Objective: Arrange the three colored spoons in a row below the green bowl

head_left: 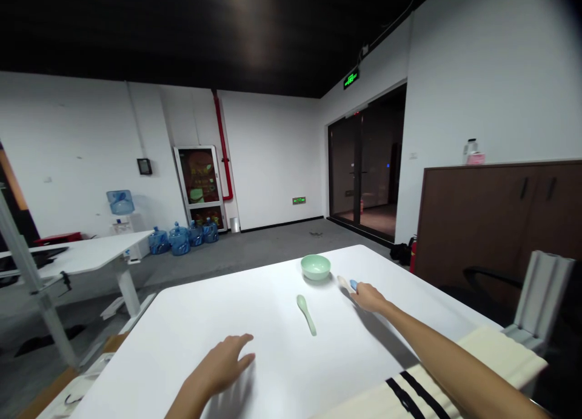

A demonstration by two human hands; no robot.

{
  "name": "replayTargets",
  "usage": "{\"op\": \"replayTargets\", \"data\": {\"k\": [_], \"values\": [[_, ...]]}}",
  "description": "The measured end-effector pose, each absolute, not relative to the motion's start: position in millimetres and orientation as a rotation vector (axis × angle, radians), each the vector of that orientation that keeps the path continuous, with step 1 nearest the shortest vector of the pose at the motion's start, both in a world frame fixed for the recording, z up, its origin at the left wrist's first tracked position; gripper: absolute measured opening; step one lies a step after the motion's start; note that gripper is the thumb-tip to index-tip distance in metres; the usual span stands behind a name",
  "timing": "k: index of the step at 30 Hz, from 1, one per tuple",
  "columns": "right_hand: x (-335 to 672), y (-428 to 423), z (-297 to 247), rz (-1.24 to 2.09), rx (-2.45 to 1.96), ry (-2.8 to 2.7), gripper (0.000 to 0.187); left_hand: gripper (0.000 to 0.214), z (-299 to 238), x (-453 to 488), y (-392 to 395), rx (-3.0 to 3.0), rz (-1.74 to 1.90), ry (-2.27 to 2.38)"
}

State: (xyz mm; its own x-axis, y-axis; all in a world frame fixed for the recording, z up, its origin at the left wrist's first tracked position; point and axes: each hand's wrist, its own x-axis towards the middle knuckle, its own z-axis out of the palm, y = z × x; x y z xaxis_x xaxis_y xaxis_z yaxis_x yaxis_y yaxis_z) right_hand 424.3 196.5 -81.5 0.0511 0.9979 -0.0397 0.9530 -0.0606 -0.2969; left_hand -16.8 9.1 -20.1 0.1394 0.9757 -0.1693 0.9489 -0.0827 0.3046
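Observation:
My right hand (369,296) is closed around two pieces that look like spoons, low over the right side of the white table. The rounded end of a cream spoon (343,282) sticks out past my fingers, and beside it shows the tip of a blue spoon (353,284). Their handles are hidden by the hand. Just left of them stands a light green bowl (316,267). A green spoon (306,315) lies on the table between my two hands. Over the table's left part, my left hand (222,363) is open, thumb and fingers apart, holding nothing.
Under my right forearm, a cream cloth (386,395) with black stripes lies at the front edge of the white table (195,310). A metal post (541,291) rises at the right. A brown cabinet (477,219) stands beyond; blue water jugs (179,240) sit on the floor.

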Motion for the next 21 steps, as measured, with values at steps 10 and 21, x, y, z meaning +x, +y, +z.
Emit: {"op": "replayTargets", "data": {"k": [10,21], "values": [[428,199,-92,0.413,-2.208,-2.031,0.026,0.061,-20,-16,10,2.085,0.116,1.855],[433,200,-88,0.364,-2.238,-1.968,0.034,0.060,-15,-13,8,2.074,0.085,1.864]]}}
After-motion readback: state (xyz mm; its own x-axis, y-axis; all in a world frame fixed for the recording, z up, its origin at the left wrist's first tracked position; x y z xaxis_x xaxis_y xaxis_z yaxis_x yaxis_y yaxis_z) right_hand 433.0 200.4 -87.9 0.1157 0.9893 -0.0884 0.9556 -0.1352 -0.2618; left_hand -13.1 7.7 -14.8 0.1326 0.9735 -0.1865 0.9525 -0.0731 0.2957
